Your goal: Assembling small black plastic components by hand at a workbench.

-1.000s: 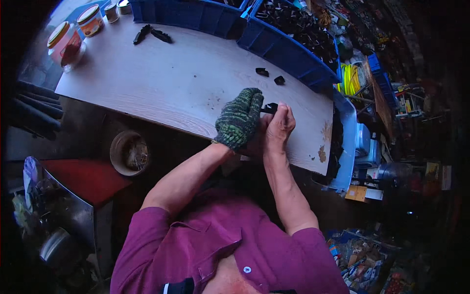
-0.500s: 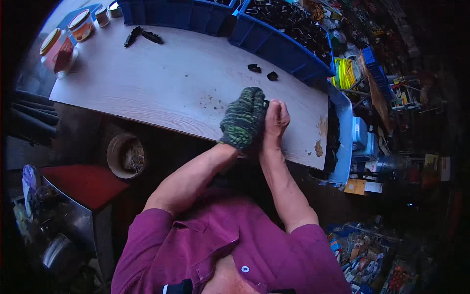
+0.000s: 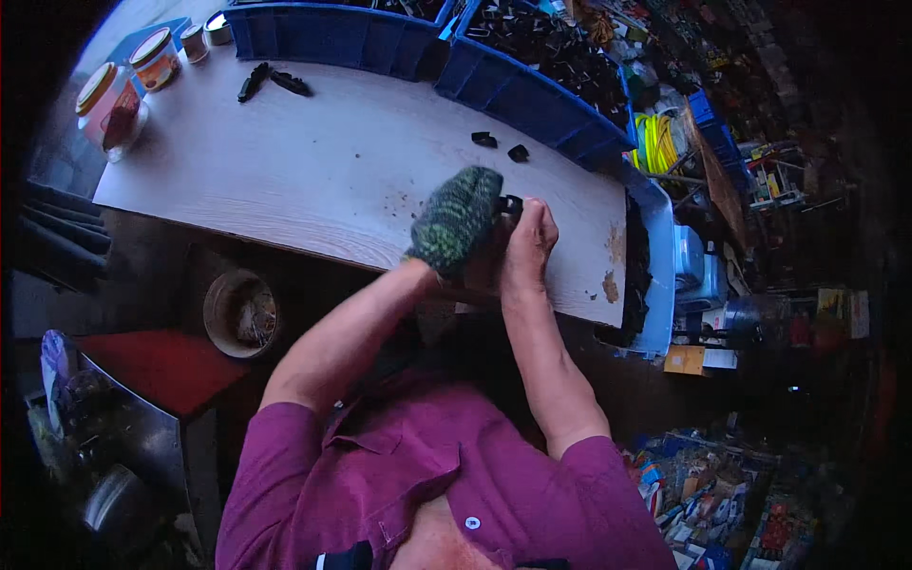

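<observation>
My left hand (image 3: 457,218), in a green and black knitted glove, is closed above the table's near edge. Beside it my right hand (image 3: 531,234), bare, has its fingers wrapped and its thumb on top. A small black part (image 3: 511,203) shows in the gap between the two hands, and both grip it; most of it is covered by the fingers. Farther off on the pale wooden table (image 3: 275,157) lie two small black pieces (image 3: 484,139). Toward the far left is a pair of longer black pieces (image 3: 290,84), touching or nearly so.
Blue crates (image 3: 541,90) full of black parts line the table's far side. A light blue bin (image 3: 655,285) stands at its right end. Jars (image 3: 109,104) sit at the far left corner. Below the left edge are a round bucket (image 3: 240,313) and a red-topped surface (image 3: 157,366).
My hands have come slightly apart at the top, so more of the black part shows between them. The gloved hand has turned and shifted a little left; the whole view has shifted slightly.
</observation>
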`<act>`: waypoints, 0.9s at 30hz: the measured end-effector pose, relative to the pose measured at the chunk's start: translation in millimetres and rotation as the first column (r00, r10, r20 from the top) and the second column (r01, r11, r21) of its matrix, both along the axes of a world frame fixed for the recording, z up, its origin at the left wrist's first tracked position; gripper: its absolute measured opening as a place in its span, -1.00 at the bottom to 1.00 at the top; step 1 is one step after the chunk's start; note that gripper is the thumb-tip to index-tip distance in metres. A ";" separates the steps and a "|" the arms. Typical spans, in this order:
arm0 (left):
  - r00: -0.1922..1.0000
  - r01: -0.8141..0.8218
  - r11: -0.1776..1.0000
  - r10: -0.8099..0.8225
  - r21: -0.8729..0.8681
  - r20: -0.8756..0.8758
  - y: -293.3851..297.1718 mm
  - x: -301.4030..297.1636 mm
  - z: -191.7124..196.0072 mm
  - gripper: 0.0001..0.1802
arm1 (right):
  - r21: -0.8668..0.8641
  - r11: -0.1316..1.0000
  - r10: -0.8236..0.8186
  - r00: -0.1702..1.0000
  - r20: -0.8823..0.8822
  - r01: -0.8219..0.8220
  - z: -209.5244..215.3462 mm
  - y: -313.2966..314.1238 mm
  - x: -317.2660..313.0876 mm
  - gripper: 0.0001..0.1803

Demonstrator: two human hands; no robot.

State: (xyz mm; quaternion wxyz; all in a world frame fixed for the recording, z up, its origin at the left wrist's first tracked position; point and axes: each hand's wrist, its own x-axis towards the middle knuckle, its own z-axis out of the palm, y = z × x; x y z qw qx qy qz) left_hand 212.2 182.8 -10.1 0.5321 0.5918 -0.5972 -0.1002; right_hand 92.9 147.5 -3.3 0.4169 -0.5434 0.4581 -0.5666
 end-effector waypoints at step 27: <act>0.994 -0.104 0.994 0.102 0.044 0.048 -77.9 35.6 -15.8 -0.57 | 0.519 0.821 0.253 0.967 0.043 -0.238 16.2 -49.4 -8.7 -0.60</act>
